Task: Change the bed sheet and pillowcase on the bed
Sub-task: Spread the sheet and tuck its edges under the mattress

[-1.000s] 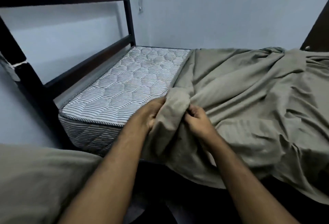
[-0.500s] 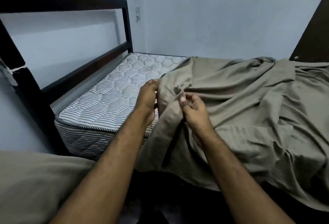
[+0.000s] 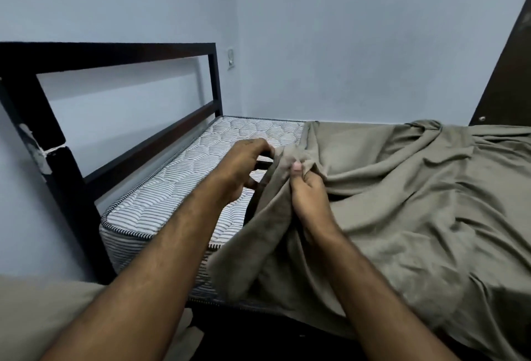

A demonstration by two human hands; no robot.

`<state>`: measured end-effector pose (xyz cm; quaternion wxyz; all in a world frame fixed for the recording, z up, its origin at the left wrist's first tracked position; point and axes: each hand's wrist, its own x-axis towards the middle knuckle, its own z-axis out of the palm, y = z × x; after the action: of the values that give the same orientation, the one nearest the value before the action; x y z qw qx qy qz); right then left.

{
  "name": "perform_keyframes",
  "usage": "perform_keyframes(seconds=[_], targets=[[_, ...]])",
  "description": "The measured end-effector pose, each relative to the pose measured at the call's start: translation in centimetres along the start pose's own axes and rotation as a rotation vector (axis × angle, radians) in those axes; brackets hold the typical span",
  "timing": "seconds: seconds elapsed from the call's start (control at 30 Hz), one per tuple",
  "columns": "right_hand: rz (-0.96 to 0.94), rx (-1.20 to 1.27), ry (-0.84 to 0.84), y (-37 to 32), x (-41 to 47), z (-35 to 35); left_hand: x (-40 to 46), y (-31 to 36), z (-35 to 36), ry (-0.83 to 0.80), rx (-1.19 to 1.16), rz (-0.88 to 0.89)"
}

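Olive bed sheet (image 3: 402, 202) covers the right part of the mattress (image 3: 178, 197), rumpled, its left edge bunched up between both hands at frame centre. Right hand (image 3: 309, 191) grips a raised fold of the sheet: fingers curled round the cloth, thumb on top pressing it, nail facing the camera. The fold hangs down from that grip toward 7 o'clock, over the near mattress edge. Left hand (image 3: 244, 165) sits just at 9 o'clock of the fold, fingers hooked and curled, tips touching the sheet's edge; whether they actually pinch cloth or only touch it, cannot tell, some blur there. Both forearms reach in from the bottom of the frame, left from 7 o'clock, right from 5 o'clock, wrists fairly straight, hands close together, nearly touching.

Striped quilted mattress lies bare on the left part, from about 9 to 11 o'clock of the hands. Dark bed frame (image 3: 115, 53) stands at 10 o'clock against the pale blue wall (image 3: 344, 44). More olive cloth (image 3: 34, 317) at the bottom-left corner. No writing or labels legible anywhere.
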<state>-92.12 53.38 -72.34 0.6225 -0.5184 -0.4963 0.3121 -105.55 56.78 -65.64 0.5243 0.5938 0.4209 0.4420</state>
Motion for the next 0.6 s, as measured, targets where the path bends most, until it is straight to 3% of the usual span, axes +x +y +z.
perform_keyframes(seconds=[0.13, 0.27, 0.33, 0.43, 0.5, 0.6], targets=[[-0.018, 0.006, -0.002, -0.6, 0.4, -0.8, 0.8, 0.1, -0.4, 0.084, -0.054, -0.061], [-0.044, 0.102, -0.116, -1.4, 0.4, -1.2, 0.7, -0.5, 0.5, -0.137, -0.117, -0.383], [-0.048, 0.154, -0.151, -1.9, 0.3, -1.3, 0.8, -0.7, 0.7, -0.147, -0.010, -0.357], [-0.026, 0.194, -0.167, -2.1, 0.4, -1.5, 1.4, -1.0, 0.7, 0.106, 0.193, -0.232], [-0.005, 0.181, -0.157, -2.1, 0.5, -1.6, 1.7, -0.5, 0.0, 0.180, 0.148, -0.192], [0.025, 0.202, -0.158, -2.1, 0.4, -1.9, 1.4, 0.5, -0.9, 0.165, 0.074, -0.218]])
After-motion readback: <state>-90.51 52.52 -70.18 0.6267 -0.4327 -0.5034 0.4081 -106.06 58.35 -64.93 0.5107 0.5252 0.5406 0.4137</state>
